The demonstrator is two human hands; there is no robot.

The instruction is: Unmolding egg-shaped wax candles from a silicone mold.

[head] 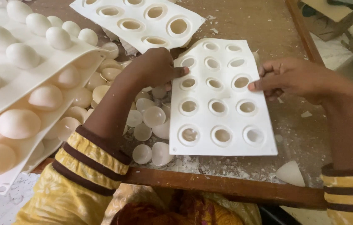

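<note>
A stack of white moulds with domed egg-shaped bumps leans at the left. Loose translucent half-shells lie scattered between it and the table's near wooden edge. 1 more white mould with round holes lies at the far side. A white shard rests near the right.

The left hand covers the left edge of the white mould tray and some of the loose half shells beneath it, so whether it grips anything cannot be told. The stacked moulds at the left run off the picture's left and near edges and hide most of the shell pile under them, and the far mould is cut by the top edge. At the far right, the boxes are blurred and cropped.
</note>
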